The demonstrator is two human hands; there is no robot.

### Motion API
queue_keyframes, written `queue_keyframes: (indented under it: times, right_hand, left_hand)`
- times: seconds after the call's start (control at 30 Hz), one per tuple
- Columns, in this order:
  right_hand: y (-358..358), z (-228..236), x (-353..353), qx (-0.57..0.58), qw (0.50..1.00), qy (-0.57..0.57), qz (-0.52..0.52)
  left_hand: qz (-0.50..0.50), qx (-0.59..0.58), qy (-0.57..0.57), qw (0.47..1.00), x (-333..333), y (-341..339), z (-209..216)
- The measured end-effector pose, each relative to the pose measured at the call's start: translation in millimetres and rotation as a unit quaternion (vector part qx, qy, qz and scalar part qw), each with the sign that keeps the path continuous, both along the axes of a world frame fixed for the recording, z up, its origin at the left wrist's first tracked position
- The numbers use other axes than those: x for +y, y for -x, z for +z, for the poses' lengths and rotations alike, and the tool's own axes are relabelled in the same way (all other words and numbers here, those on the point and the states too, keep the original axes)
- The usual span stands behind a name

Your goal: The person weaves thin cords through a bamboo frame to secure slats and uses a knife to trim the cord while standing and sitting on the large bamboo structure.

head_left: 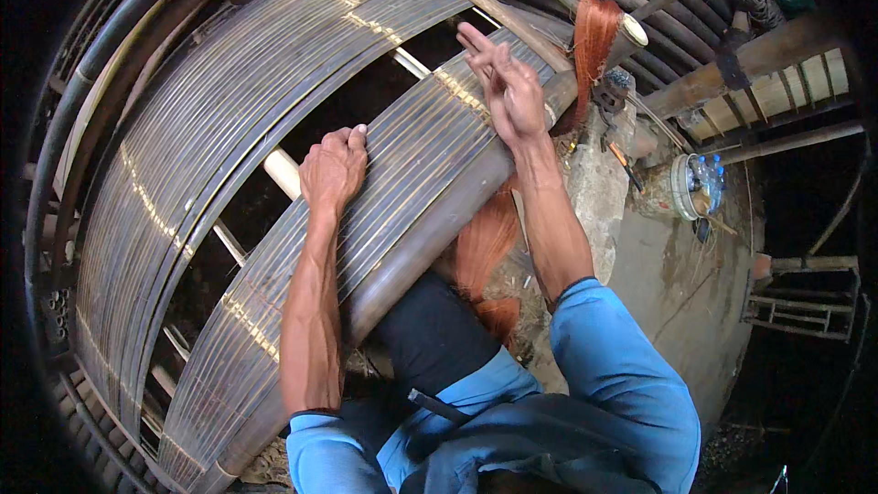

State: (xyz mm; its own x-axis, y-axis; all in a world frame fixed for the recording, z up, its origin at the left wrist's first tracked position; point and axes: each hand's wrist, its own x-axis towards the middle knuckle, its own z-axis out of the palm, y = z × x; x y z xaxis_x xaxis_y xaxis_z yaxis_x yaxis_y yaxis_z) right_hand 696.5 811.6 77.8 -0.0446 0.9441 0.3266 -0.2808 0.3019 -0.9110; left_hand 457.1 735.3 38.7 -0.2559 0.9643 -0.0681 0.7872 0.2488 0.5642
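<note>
In front of me is a curved bench-like surface of narrow dark bamboo slats, tied across by pale lashing. My left hand is closed, its fingers curled over the far edge of the nearer slats; the fingertips are partly hidden. Farther right, my right hand is raised beside the lashing near the end of the slats. Its fingers stretch out, partly spread, and I see nothing held in them. Beyond a dark gap lies a wider section of slats. A thick bamboo pole runs along my side.
Reddish-brown fibre bundles hang over a pole end and below the near pole. To the right, a bucket with plastic bottles stands on the concrete floor. An orange-and-black tool lies on a ledge. Bamboo poles lie behind.
</note>
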Motion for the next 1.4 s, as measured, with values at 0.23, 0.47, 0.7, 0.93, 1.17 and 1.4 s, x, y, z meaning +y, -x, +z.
queue_keyframes:
  times: [0.23, 0.47, 0.7, 0.93, 1.17, 1.4]
  right_hand:
    - [-12.7, -5.7, 34.8, 0.213, 0.966, 0.052, 0.139]
    - [41.7, -20.7, -70.9, -0.247, 0.967, -0.037, 0.053]
    - [-47.2, -19.1, -58.3, -0.236, 0.970, -0.061, 0.008]
    - [-203.1, -55.5, -134.0, -0.456, 0.839, 0.095, -0.283]
    - [-130.4, -67.4, -174.3, -0.495, 0.838, 0.026, -0.229]
    - [65.7, 0.7, -185.5, -0.401, 0.907, -0.126, -0.024]
  left_hand:
    - [-0.022, 0.022, 0.024, 0.999, 0.4, -3.5, 4.8]
    - [-0.017, 0.037, 0.011, 0.999, 1.6, -10.4, 2.9]
    - [-0.077, 0.125, -0.142, 0.979, -17.5, -0.3, -4.2]
    - [0.108, 0.213, -0.278, 0.930, -215.4, 33.4, 13.4]
    - [0.241, 0.245, -0.129, 0.930, -313.6, 60.1, 16.9]
    - [0.144, 0.145, -0.257, 0.944, -267.9, 23.8, -2.5]
